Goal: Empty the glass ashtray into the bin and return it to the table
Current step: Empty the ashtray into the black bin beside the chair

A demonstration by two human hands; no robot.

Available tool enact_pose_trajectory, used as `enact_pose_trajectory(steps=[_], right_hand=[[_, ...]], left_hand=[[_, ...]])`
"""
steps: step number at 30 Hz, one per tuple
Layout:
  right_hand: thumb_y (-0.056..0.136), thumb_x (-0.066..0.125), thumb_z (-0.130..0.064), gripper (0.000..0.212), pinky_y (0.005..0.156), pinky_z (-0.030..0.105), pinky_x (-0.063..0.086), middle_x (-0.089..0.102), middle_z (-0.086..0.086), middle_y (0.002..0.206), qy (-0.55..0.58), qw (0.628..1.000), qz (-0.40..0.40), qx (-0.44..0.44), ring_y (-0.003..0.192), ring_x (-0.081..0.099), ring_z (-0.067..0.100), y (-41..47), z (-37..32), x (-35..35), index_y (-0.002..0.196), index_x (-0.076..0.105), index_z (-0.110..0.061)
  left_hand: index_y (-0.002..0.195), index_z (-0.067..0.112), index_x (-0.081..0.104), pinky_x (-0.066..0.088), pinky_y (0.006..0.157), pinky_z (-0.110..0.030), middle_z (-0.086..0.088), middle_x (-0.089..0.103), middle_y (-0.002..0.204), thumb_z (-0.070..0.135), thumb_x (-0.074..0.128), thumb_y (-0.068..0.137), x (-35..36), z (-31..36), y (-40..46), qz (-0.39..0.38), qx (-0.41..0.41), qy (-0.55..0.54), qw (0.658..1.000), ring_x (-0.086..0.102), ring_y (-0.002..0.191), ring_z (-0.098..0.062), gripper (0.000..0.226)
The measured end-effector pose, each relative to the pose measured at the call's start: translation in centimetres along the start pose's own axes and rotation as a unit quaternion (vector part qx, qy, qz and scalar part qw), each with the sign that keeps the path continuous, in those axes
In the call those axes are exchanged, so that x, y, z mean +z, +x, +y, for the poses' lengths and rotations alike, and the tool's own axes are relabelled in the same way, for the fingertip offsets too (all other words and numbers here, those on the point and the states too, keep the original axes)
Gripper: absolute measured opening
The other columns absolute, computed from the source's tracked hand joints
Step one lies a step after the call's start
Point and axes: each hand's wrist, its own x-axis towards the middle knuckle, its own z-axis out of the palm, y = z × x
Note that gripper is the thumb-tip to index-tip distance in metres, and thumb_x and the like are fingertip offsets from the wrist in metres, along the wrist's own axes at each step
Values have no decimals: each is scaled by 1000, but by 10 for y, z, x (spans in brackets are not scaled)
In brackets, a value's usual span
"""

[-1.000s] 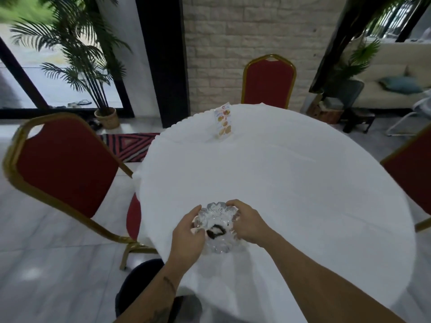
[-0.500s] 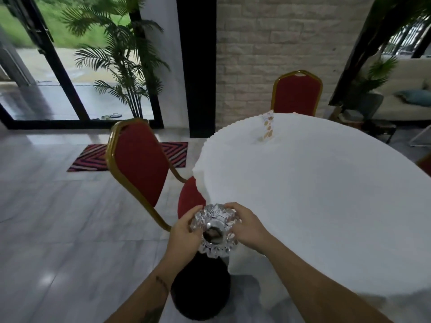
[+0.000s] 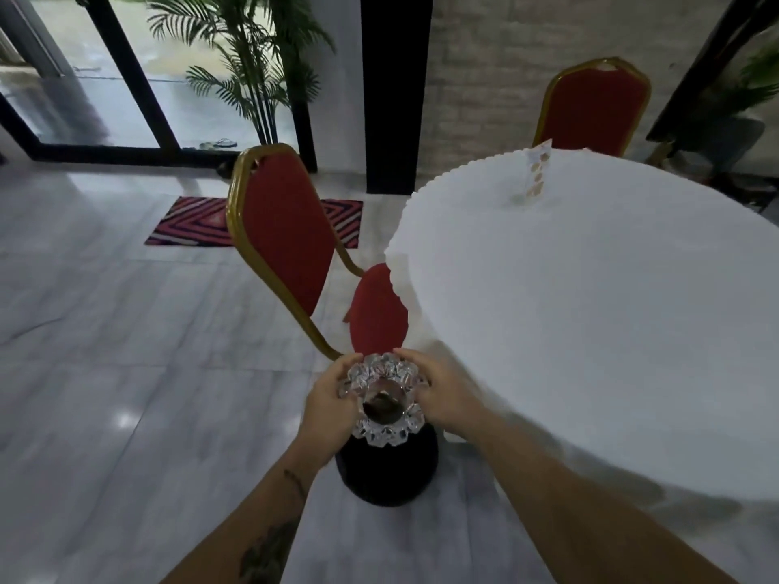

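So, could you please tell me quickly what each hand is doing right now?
Left hand: closed on the left rim of the clear scalloped glass ashtray, over the black round bin.
Right hand: closed on its right rim.

Legible text: none you can read. Card stand (image 3: 536, 170) on the worktop (image 3: 611, 330) carries only blurred orange patches; no label, brand or number shows anywhere

Hidden, cropped, blurred parts

Black bin (image 3: 388, 478): mouth covered by the glass ashtray (image 3: 385, 400) held above it; ashtray's dark contents too smeared to identify. Left hand (image 3: 326, 404) palm hidden behind the ashtray rim. Card stand (image 3: 536, 172) print illegible. Table (image 3: 611, 330) cut off at right edge; near edge motion-blurred.
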Motion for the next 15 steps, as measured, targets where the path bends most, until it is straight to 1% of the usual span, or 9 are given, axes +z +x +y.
enact_pose_trajectory(steps=[1,2,3,6,9,12,14,15], right_hand=[[85,50,-2,59,106,26,43,60,1,137,-4,1000,4,-8,119,57,7,0,3,3,140,53,-21],[84,48,-3,60,111,34,41,59,2,140,-11,1000,4,-13,126,54,12,4,9,7,140,54,-21],[83,49,-2,60,112,36,40,58,1,141,-18,1000,3,-8,128,53,13,10,17,12,140,54,-22],[88,56,2,57,111,26,37,57,-4,140,-12,1000,3,6,128,49,7,27,48,28,140,55,-22],[89,52,8,60,111,23,35,55,-7,139,-5,1000,0,13,129,47,7,50,89,52,141,53,-22],[89,53,7,62,107,26,41,59,-4,135,9,1000,23,9,124,53,12,80,139,80,141,51,-26],[89,56,4,64,104,33,45,61,-1,132,30,999,37,15,120,57,16,99,172,100,142,47,-30],[89,58,1,62,103,35,46,61,-1,130,41,998,40,20,117,58,16,107,187,108,142,46,-30]], left_hand=[[118,31,68,57,96,-49,10,74,113,14,65,85,0,0,-1,-3,-2,4,1000,70,107,-12,37],[119,31,68,57,95,-49,10,73,115,19,64,84,0,-5,4,-6,-5,10,1000,69,107,-12,38],[119,31,69,58,95,-48,10,73,114,21,63,84,2,-11,9,-7,-12,17,1000,69,107,-11,37],[117,25,70,57,96,-38,11,74,110,11,65,90,9,-39,27,-18,3,30,999,69,102,-3,31],[118,21,69,55,96,-29,11,73,111,5,66,89,16,-81,50,-19,15,53,998,67,99,5,34],[118,18,69,53,92,-21,12,72,110,7,64,85,27,-128,78,-6,41,60,997,65,97,10,35],[115,14,68,51,85,-9,12,70,107,-2,62,86,36,-162,95,1,63,53,997,65,92,15,34],[114,14,68,50,82,-5,10,70,106,-7,61,87,41,-180,103,7,74,53,996,65,91,16,35]])
